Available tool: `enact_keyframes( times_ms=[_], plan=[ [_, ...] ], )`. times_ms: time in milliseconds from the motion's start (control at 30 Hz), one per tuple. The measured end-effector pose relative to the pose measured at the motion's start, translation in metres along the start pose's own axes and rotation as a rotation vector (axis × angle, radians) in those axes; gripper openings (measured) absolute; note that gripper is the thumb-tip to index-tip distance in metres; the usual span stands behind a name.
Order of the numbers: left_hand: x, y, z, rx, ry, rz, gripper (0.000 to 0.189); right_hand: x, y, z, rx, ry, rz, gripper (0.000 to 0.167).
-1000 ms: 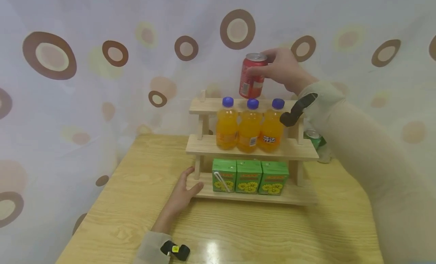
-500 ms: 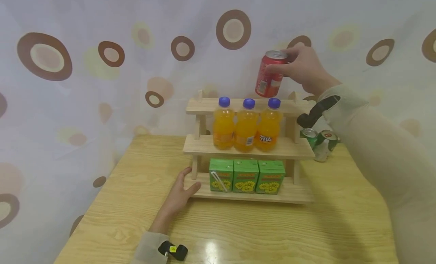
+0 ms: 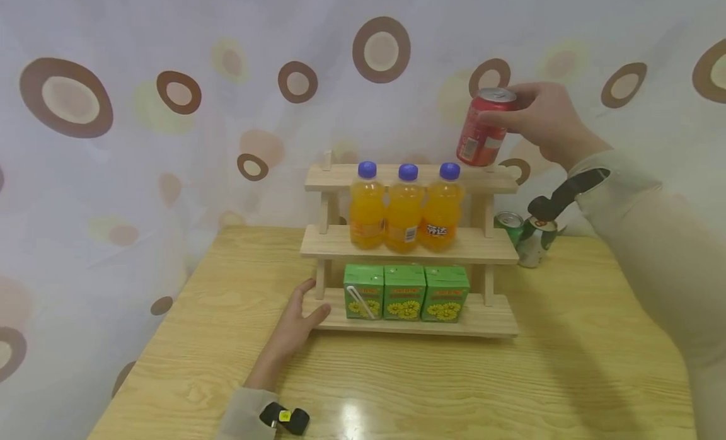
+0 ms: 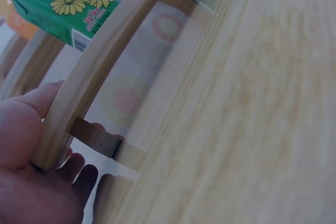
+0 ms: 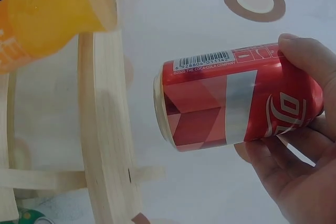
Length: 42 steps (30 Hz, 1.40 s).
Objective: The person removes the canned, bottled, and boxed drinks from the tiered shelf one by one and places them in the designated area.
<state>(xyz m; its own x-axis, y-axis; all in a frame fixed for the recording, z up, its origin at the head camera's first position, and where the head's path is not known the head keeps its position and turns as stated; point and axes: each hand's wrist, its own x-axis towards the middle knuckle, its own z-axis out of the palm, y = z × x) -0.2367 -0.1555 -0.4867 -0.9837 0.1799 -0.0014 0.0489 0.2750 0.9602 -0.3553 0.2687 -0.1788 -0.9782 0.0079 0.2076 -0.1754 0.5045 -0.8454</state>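
Observation:
My right hand (image 3: 550, 121) grips a red soda can (image 3: 482, 131) by its upper part, thumb on one side and fingers on the other. The can tilts slightly above the right end of the top tier of a three-tier wooden shelf (image 3: 496, 246). In the right wrist view, the can's base (image 5: 164, 106) faces the edge of the top board, with a gap between. My left hand (image 3: 292, 326) holds the left end of the bottom tier; in the left wrist view the board (image 4: 55, 142) lies between thumb and curled fingers.
Three orange soda bottles (image 3: 404, 213) with blue caps stand on the middle tier. Three green drink cartons (image 3: 404, 292) line the bottom one. On the table (image 3: 227, 339), behind the shelf's right side, are a green can (image 3: 508, 224) and a silver-green can (image 3: 533, 246). A patterned curtain (image 3: 142, 175) hangs behind.
My right hand has carried the red can rightward along the top tier, from behind the bottles to its right end. The left hand keeps its hold. The view has shifted slightly.

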Motion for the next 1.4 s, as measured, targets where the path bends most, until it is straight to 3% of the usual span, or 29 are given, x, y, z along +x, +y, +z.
enact_keyframes(
  times_ms=[233, 533, 833, 1033, 1200, 1400],
  plan=[
    [0.003, 0.000, -0.002, -0.014, -0.007, -0.030, 0.072, -0.010, 0.009, -0.017, -0.005, 0.015, 0.020, 0.075],
    [0.000, -0.003, -0.004, 0.000, -0.002, -0.013, 0.073, -0.027, 0.028, -0.039, 0.015, 0.036, 0.054, 0.075],
    [-0.014, 0.030, -0.008, -0.012, -0.024, -0.036, 0.071, -0.047, 0.051, -0.058, 0.019, 0.048, 0.067, 0.070],
    [-0.020, 0.038, -0.009, -0.017, -0.030, -0.030, 0.069, -0.060, 0.069, -0.067, -0.011, 0.047, 0.090, 0.071],
    [-0.016, 0.030, -0.011, -0.019, -0.024, -0.034, 0.069, -0.069, 0.084, -0.070, -0.027, 0.045, 0.090, 0.074],
    [-0.005, 0.003, -0.011, -0.022, -0.007, -0.010, 0.072, -0.077, 0.103, -0.074, -0.040, 0.063, 0.082, 0.074]
  ],
)
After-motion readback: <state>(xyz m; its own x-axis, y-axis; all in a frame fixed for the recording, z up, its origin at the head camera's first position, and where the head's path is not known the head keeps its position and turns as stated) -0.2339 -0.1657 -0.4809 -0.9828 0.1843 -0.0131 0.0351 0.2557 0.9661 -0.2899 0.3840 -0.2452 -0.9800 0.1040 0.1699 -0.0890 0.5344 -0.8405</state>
